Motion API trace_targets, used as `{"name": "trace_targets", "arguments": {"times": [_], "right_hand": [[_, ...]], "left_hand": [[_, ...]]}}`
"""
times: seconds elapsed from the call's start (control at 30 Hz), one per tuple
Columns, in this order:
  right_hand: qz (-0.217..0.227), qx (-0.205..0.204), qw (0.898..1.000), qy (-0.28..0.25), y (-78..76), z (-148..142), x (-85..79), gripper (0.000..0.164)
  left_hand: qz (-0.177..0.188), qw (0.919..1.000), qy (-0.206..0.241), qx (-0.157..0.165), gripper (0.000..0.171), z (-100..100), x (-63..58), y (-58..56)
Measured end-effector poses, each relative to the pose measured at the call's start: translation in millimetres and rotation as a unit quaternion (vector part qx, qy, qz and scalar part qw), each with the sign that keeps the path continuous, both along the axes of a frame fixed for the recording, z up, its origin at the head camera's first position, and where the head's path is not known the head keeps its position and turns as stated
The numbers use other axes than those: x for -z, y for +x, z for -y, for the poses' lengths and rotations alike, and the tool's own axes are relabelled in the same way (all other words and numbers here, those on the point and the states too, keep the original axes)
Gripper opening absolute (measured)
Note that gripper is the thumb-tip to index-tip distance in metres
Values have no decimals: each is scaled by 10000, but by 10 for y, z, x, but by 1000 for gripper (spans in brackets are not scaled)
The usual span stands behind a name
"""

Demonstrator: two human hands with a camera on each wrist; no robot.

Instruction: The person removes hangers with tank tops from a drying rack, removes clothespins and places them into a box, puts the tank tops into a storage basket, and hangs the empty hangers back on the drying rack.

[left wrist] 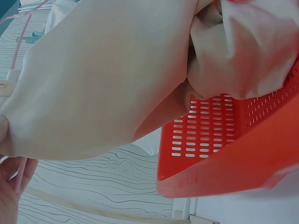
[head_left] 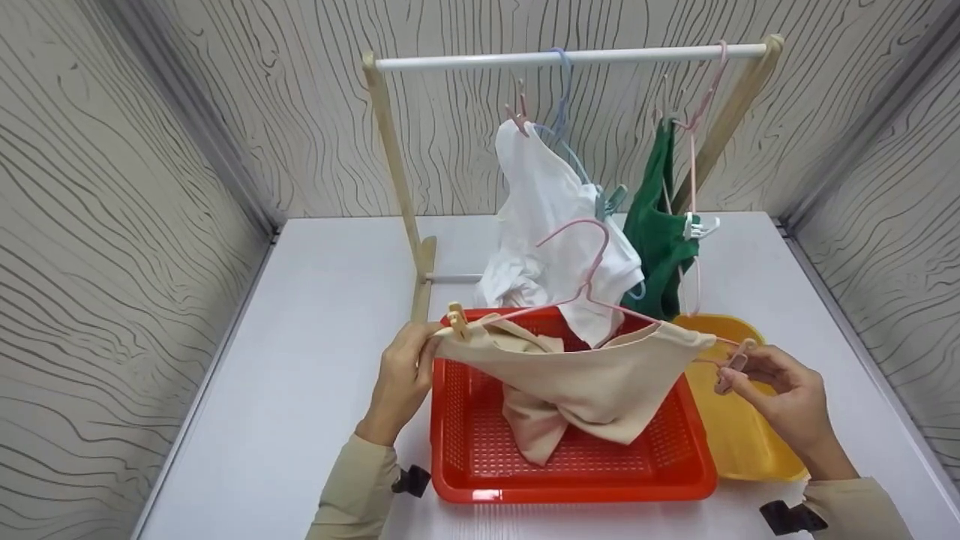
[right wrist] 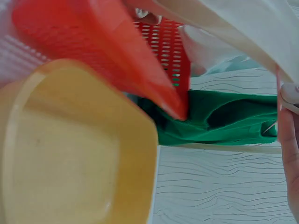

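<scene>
A beige garment point(head_left: 592, 379) hangs from a pink hanger point(head_left: 590, 279), held over a red basket point(head_left: 574, 495). My left hand point(head_left: 401, 382) pinches the garment's left corner together with the hanger's end, beside a yellow clothespin point(head_left: 458, 322) clipped there. In the left wrist view the hanger's pink rod point(left wrist: 21, 175) passes by the fingers. A pink clothespin point(head_left: 732, 367) is between the thumb and fingers of my right hand point(head_left: 791, 397), by the hanger's right end. The garment's right corner lies just inward of that clothespin. Its lower part droops into the basket in folds.
Behind the basket stands a rack with a white bar point(head_left: 465, 61). A white garment point(head_left: 547, 195) on a blue hanger and a green garment point(head_left: 652, 232) on a pink hanger hang from it with clothespins. A yellow basin point(head_left: 750, 442) sits right of the basket.
</scene>
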State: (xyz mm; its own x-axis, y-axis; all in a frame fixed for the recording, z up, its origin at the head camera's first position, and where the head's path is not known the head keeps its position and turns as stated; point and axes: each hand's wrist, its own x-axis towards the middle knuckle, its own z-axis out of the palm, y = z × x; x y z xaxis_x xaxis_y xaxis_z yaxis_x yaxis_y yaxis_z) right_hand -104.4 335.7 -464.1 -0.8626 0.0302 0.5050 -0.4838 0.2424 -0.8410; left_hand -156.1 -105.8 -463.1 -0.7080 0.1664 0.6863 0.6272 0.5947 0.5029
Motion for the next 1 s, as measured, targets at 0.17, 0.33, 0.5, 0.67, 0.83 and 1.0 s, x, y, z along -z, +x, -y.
{"name": "trace_targets", "arguments": {"times": [0.17, 0.33, 0.5, 0.67, 0.83, 1.0], "right_hand": [[625, 772, 9916, 830, 22, -25, 43, 24], [1040, 967, 9827, 1186, 37, -46, 89, 22], [1097, 879, 9822, 1244, 47, -86, 176, 21], [1338, 817, 9783, 1353, 43, -140, 296, 20], [1897, 865, 9659, 1536, 34, -191, 391, 24], [2260, 889, 9522, 1852, 8, -205, 417, 29]], "left_hand": [[25, 10000, 14, 2, 10, -5, 8, -3], [44, 10000, 32, -21, 11, 0, -1, 1], [30, 10000, -1, -66, 10, 10, 6, -2], [25, 10000, 10, -72, 10, 16, 6, -1], [47, 9999, 4, -91, 10, 16, 7, 4], [16, 10000, 14, -96, 11, 18, 11, 6]]}}
